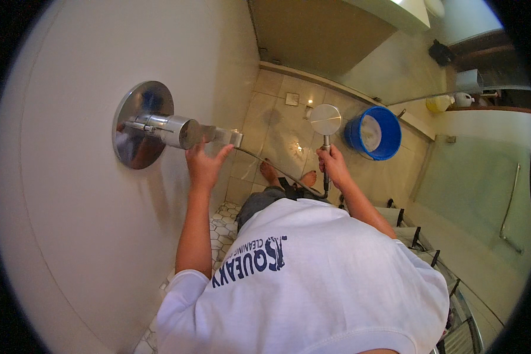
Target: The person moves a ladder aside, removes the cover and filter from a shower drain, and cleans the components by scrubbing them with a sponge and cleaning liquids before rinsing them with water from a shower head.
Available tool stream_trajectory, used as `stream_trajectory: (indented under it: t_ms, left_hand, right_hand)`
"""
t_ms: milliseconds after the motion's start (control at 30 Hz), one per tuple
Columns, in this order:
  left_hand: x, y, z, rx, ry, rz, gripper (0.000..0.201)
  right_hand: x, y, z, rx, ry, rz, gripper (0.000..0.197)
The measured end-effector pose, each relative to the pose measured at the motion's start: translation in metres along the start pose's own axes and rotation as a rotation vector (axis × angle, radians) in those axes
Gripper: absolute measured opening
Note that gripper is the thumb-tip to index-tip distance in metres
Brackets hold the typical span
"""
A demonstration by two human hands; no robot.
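Note:
On the pale wall to the left, a chrome shower valve has a round plate (137,144), a thick cylinder body and a lever (223,136) pointing right. My left hand (204,164) grips the lever from below, thumb toward its tip and other fingers partly hidden. My right hand (334,165) is wrapped round the handle of a chrome hand shower (325,120), its round head pointing away from me. A metal hose (277,170) runs from near the lever to the bottom of that handle. Whether water flows from the head I cannot tell.
A blue bucket (397,133) with whitish foam stands on the wet tiled floor, right of the shower head. A square drain (292,99) lies beyond my bare feet. Glass panels rise at the right, one with a metal bar handle (511,203). A ladder (422,243) stands at my right side.

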State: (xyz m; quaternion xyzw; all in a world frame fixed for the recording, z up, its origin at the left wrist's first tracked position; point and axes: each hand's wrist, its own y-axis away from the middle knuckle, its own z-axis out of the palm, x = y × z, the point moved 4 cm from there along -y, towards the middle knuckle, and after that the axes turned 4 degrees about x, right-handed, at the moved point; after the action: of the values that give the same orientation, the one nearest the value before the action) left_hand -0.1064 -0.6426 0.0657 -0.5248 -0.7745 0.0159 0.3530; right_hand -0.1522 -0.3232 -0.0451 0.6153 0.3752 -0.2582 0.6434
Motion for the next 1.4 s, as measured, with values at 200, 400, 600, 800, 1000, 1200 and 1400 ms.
stream_trajectory:
  t_ms: [200, 400, 600, 800, 1000, 1200, 1400]
  left_hand:
    - [-0.011, 0.011, 0.008, -0.057, 0.086, -0.114, 0.025]
    - [0.005, -0.017, 0.029, -0.056, 0.223, -0.202, 0.024]
    - [0.018, -0.033, 0.049, 0.047, 0.476, -0.366, 0.034]
    - [0.02, -0.035, 0.048, 0.053, 0.553, -0.377, 0.034]
    - [-0.013, 0.019, 0.025, 0.113, -0.19, 0.166, 0.031]
    - [-0.055, 0.059, 0.055, -0.041, 0.797, -0.835, 0.033]
    - [-0.041, 0.046, 0.058, -0.113, 0.672, -0.901, 0.024]
  right_hand:
    - [0.002, 0.0, 0.009, -0.035, 0.008, 0.001, 0.014]
    - [0.009, 0.001, 0.008, -0.04, 0.095, -0.059, 0.015]
    - [0.007, 0.012, -0.009, 0.027, 0.202, -0.038, 0.016]
    - [0.013, 0.012, -0.021, 0.081, 0.152, -0.118, 0.017]
    - [0.027, 0.008, -0.021, 0.092, 0.07, -0.052, 0.016]
    - [0.02, 0.011, -0.008, 0.058, -0.028, 0.037, 0.015]
    - [0.031, 0.003, -0.009, 0.063, -0.004, 0.026, 0.016]
